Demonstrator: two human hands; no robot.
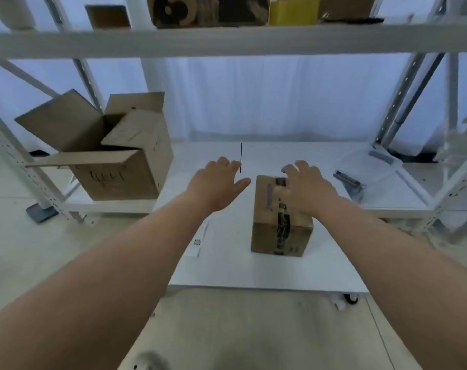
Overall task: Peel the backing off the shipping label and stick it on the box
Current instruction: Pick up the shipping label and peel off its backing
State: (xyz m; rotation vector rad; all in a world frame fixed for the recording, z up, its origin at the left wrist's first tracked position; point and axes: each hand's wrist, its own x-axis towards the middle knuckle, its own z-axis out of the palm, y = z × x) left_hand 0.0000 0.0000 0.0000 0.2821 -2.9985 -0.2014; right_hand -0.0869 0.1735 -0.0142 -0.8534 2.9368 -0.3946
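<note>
A small brown cardboard box (279, 231) sealed with dark printed tape stands on the white table (253, 273). My right hand (305, 189) lies flat over the far part of the box's top, fingers spread. Left of the box my left hand (217, 184) hovers above the table, open, fingers apart, holding nothing. A white shipping label (199, 243) with a small square code lies flat on the table under my left forearm, which hides part of it.
A large open cardboard box (115, 158) sits at the left on the low shelf. A clear plastic tray (371, 166) and a dark tool (351, 184) lie at the right. White shelf uprights stand on both sides; a shelf beam (227, 41) crosses overhead.
</note>
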